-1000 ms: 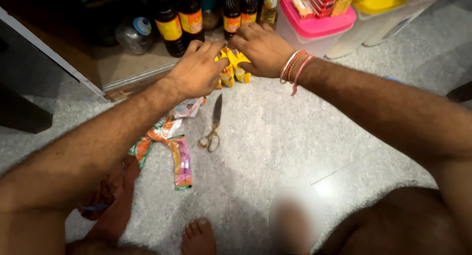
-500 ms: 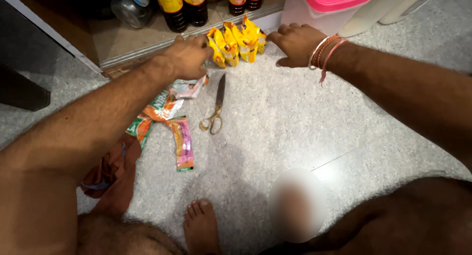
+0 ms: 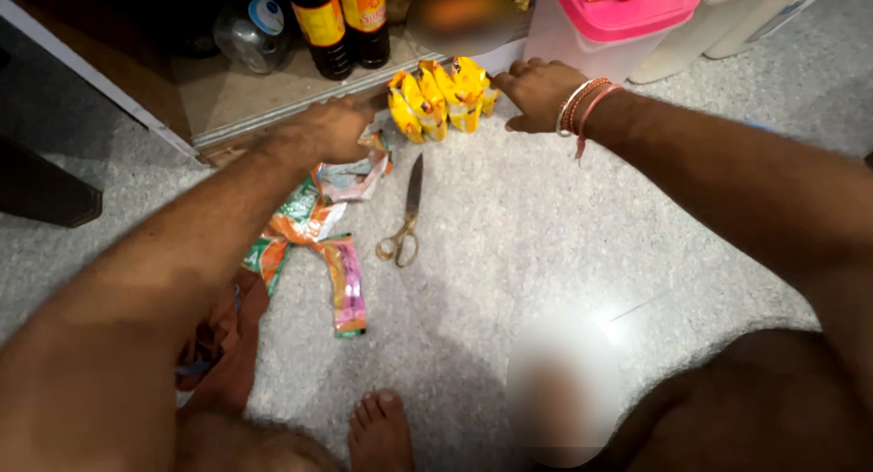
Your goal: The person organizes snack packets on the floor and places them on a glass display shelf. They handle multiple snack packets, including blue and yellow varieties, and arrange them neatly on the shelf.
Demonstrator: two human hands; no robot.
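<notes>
Yellow sachets [image 3: 443,97] lie bunched on the grey floor [image 3: 546,245] at the far edge, just before the shelf [image 3: 245,95]. Right hand [image 3: 538,92] rests just right of them, fingers curled, gripping nothing. Left hand [image 3: 329,131] sits to their left over torn wrappers [image 3: 318,226]; finger state cannot be told. Scissors [image 3: 406,215] lie nearer, closed.

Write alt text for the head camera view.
A person seated on a grey floor rests the left hand and right hand on either side of a cluster of yellow packets at a low shelf's edge. Scissors and a strip of colourful sachets lie nearer.
</notes>
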